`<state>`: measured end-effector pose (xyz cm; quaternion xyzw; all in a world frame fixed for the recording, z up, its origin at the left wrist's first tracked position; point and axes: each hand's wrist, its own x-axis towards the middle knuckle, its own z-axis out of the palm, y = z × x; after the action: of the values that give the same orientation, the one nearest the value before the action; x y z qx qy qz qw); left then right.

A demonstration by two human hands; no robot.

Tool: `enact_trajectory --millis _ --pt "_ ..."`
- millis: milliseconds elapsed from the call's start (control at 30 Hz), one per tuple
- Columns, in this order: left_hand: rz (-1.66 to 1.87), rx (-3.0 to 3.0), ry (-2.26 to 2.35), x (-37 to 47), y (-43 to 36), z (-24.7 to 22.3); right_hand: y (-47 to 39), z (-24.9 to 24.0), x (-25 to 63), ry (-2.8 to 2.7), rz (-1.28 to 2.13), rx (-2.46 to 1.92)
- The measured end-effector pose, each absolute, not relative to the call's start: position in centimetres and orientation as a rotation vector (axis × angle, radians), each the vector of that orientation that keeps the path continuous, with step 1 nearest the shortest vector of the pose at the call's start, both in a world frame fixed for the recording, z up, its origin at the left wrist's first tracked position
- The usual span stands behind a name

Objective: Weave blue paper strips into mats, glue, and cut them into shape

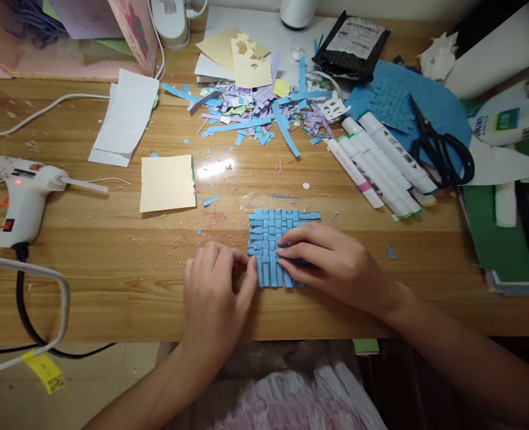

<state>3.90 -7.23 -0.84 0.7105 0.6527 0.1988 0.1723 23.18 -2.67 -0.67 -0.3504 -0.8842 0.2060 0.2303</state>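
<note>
The bare left forearm slants up from the lower left to the left hand, which is turned back-up with its fingers curled and its thumb bent in toward the index finger, a rounded gap between them. From the lower right, the bare right forearm leads to the right hand, its fingers stretched leftward, their tips close together and near the left thumb.

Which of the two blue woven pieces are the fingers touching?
The nearer woven piece, with strip ends sticking out: the right hand has its fingertips on it. The farther woven piece lies by the scissors, untouched.
</note>
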Motion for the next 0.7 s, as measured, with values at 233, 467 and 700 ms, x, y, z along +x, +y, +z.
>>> enact_trajectory --millis 233,467,700 --pt "0.484 2.029 1.808 3.9 -8.8 -0.3 -2.6 -0.7 23.1 -2.416 0.621 -0.985" --pt "0.458 1.918 1.792 4.4 -8.6 -0.1 -2.9 -0.9 23.1 -2.484 0.537 -0.969" --pt "0.432 1.808 1.770 4.5 -8.2 0.3 -2.7 -0.8 23.3 -2.632 0.356 -0.722"
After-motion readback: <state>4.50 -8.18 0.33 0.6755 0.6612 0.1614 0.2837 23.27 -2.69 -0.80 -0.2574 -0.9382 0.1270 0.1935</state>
